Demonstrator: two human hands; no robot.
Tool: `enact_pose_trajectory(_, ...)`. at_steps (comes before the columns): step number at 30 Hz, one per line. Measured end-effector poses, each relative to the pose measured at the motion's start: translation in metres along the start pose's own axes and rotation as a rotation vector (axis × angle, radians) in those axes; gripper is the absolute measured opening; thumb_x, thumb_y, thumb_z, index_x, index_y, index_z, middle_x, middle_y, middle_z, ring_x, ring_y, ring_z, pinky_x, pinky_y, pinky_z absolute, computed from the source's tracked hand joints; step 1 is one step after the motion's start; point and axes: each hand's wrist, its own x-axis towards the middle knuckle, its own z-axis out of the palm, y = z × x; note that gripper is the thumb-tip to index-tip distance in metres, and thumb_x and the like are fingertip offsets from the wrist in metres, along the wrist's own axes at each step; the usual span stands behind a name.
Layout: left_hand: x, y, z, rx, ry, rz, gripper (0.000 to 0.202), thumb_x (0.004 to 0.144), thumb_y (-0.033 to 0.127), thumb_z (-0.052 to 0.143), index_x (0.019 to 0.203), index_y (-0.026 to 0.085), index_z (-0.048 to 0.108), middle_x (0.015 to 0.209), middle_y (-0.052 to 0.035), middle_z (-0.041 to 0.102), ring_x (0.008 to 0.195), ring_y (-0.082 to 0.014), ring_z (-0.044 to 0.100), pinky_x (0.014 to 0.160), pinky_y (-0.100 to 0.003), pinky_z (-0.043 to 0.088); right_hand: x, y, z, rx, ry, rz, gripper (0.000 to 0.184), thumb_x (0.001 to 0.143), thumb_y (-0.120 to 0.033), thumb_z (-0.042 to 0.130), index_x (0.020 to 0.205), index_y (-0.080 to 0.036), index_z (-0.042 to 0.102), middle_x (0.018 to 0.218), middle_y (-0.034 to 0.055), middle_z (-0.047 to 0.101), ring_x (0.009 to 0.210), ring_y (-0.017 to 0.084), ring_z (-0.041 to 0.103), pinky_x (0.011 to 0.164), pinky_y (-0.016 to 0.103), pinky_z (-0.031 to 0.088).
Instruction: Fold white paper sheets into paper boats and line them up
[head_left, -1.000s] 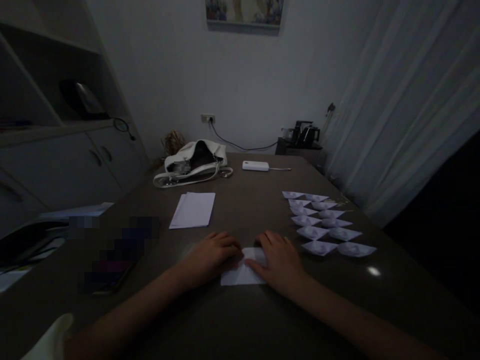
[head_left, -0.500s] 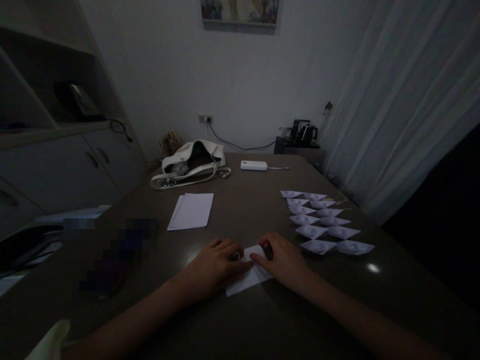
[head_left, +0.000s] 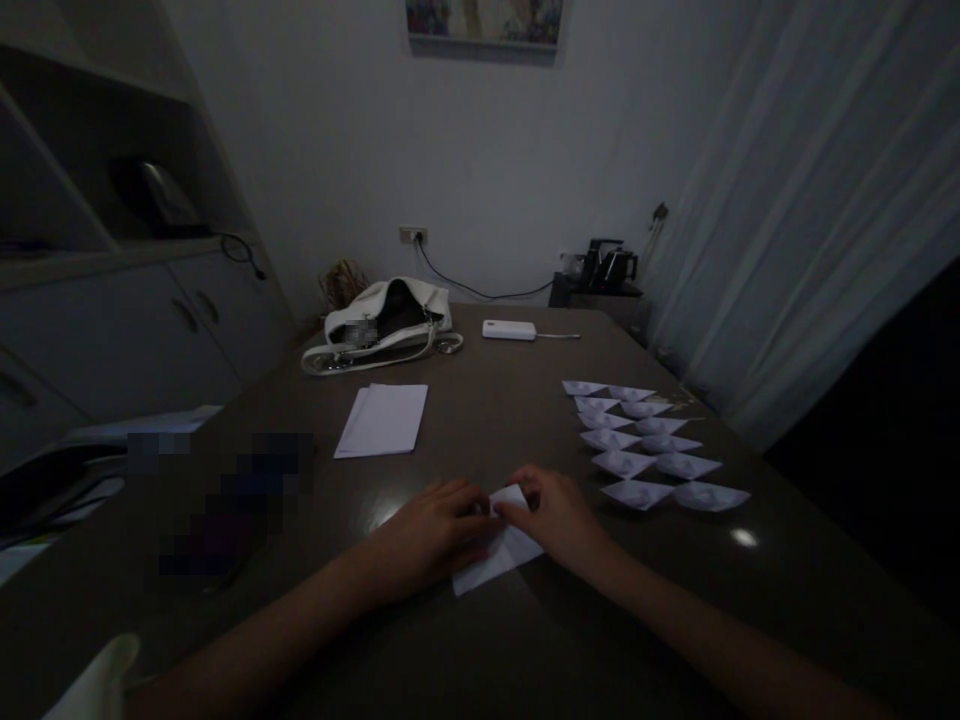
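A partly folded sheet of white paper lies on the dark table in front of me, its wide edge toward me and its narrow top between my hands. My left hand grips its left side, fingers curled and thumb along the fold. On the other side, my right hand pinches the upper right part between thumb and index finger. Both thumbs are close together near the top of the paper. The fingers hide some of the folds. To the right of my hands stand folded paper boats in two columns.
A stack of white paper lies ahead to the left. Farther back are a white handbag and a white power bank with a short cable. A blurred-out dark item is at the left of the table.
My right thumb and fingers have shifted slightly left along the top of the paper. My left fingers have closed in a little against it. The boats and stack stay put.
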Motion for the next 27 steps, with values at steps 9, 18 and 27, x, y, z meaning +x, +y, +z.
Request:
enact_pose_trajectory(9, -0.001, 0.000, 0.004, -0.119, -0.024, 0.001, 0.030, 0.091, 0.022, 0.052, 0.120, 0.023, 0.058, 0.115, -0.0096, 0.056, 0.100, -0.0220, 0.056, 0.084, -0.034, 0.047, 0.001, 0.001, -0.002, -0.071, -0.015, -0.071, 0.005, 0.075, -0.017, 0.064, 0.075, -0.018, 0.059, 0.065, -0.0004, 0.061, 0.059, 0.013, 0.055, 0.053, 0.022, 0.038)
enact_pose_trajectory(18, 0.002, -0.002, -0.002, -0.059, 0.014, -0.073, 0.028, 0.085, 0.038, 0.062, 0.102, 0.016, 0.062, 0.099, -0.0083, 0.063, 0.094, -0.0240, 0.055, 0.083, -0.035, 0.045, -0.007, 0.006, -0.010, -0.104, -0.210, -0.595, 0.022, 0.074, 0.001, 0.051, 0.084, -0.017, 0.059, 0.092, 0.0050, 0.065, 0.090, 0.017, 0.059, 0.078, 0.027, 0.045)
enact_pose_trajectory(27, 0.001, -0.006, 0.000, -0.028, 0.025, -0.038, 0.027, 0.084, 0.039, 0.063, 0.100, 0.018, 0.064, 0.102, -0.0066, 0.064, 0.094, -0.0230, 0.055, 0.081, -0.034, 0.043, -0.004, 0.008, -0.025, -0.097, -0.350, -0.686, 0.007, 0.080, -0.013, 0.063, 0.087, -0.014, 0.065, 0.098, 0.0087, 0.067, 0.088, 0.019, 0.062, 0.078, 0.028, 0.048)
